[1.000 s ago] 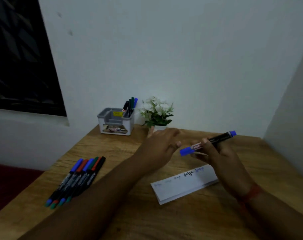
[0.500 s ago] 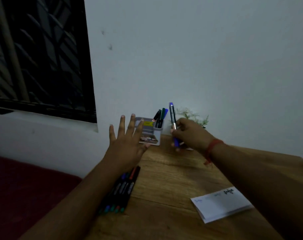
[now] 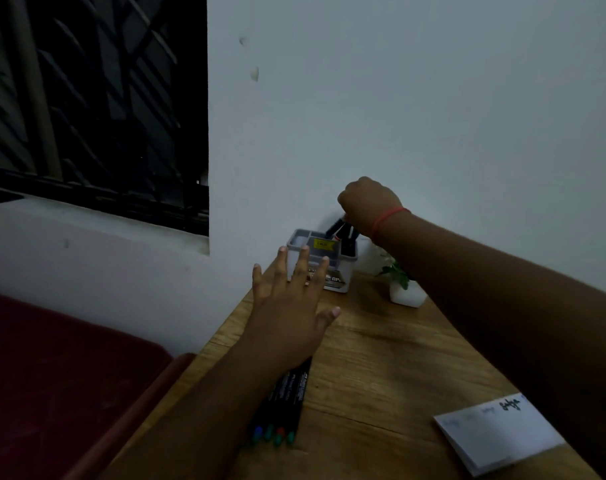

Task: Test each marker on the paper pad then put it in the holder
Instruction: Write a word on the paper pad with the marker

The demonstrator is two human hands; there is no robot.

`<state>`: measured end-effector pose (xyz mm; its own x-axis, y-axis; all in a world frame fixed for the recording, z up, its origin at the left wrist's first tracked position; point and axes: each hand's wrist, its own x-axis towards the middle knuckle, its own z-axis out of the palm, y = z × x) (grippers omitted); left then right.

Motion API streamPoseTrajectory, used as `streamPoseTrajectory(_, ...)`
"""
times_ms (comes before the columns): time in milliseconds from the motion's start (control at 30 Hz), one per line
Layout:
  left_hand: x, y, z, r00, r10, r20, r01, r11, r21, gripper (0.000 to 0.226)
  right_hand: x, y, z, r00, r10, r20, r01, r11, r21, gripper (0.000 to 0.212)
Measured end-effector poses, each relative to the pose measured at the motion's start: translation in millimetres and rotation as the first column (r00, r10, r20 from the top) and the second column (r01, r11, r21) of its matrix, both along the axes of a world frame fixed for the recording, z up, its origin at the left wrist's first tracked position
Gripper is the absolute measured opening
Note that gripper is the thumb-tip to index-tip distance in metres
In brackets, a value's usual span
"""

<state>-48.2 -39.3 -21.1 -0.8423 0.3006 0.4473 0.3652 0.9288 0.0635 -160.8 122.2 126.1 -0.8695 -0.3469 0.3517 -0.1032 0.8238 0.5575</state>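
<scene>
Head view: the right hand point(image 3: 365, 202), a red thread at its wrist, is curled into a fist above the grey plastic holder point(image 3: 320, 259), over the dark markers standing in it point(image 3: 339, 230); what it pinches cannot be told. The left hand point(image 3: 291, 306) hovers flat, fingers spread, over the grainy wooden desk point(image 3: 381, 358). Slim black markers point(image 3: 287, 407) lie under its forearm. The white rectangular paper pad point(image 3: 499, 434) lies near the front right.
</scene>
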Motion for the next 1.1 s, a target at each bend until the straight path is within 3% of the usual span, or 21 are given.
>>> streamPoseTrajectory(267, -1, -8, 2, 0.998, 0.026, 0.050, -0.025, 1.000, -0.014, 0.075, -21, -15, -3, 0.992, -0.011, 0.126, -0.005, 0.992, 0.126, 0.011)
streamPoseTrajectory(333, 0, -8, 1, 0.997, 0.027, 0.069, -0.026, 0.999, -0.021, 0.074, -23, -15, -3, 0.983, -0.013, 0.183, -0.013, 0.990, 0.138, 0.021)
streamPoseTrajectory(400, -1, -8, 0, 0.997, 0.027, 0.072, -0.025, 0.999, -0.021, 0.073, -19, -14, -4, 0.983, -0.009, 0.185, -0.018, 0.990, 0.140, 0.004)
streamPoseTrajectory(533, -1, -9, -1, 0.994, 0.030, 0.103, -0.027, 0.999, -0.029, 0.073, -13, -3, -4, 0.991, 0.097, 0.092, -0.112, 0.979, 0.169, 0.040)
streamPoseTrajectory(633, 0, -13, 0, 0.980, -0.001, 0.197, 0.012, 0.998, -0.054, 0.070, 17, 5, -7, 0.975, 0.218, 0.031, -0.220, 0.975, 0.044, 0.045)
streamPoseTrajectory(800, 2, -31, 6, 0.895, -0.146, 0.422, 0.170, 0.985, -0.021, 0.058, 95, 36, -49, 0.926, 0.378, 0.013, -0.372, 0.915, -0.157, 0.036)
streamPoseTrajectory(967, 10, -34, 15, 0.776, -0.359, 0.518, 0.301, 0.933, 0.196, 0.039, 170, 90, -91, 0.918, 0.391, 0.061, -0.350, 0.875, -0.334, 0.030)
streamPoseTrajectory(1100, 12, -29, 17, 0.735, -0.438, 0.518, 0.368, 0.899, 0.237, 0.038, 219, 134, -101, 0.939, 0.336, 0.071, -0.266, 0.842, -0.469, 0.032)
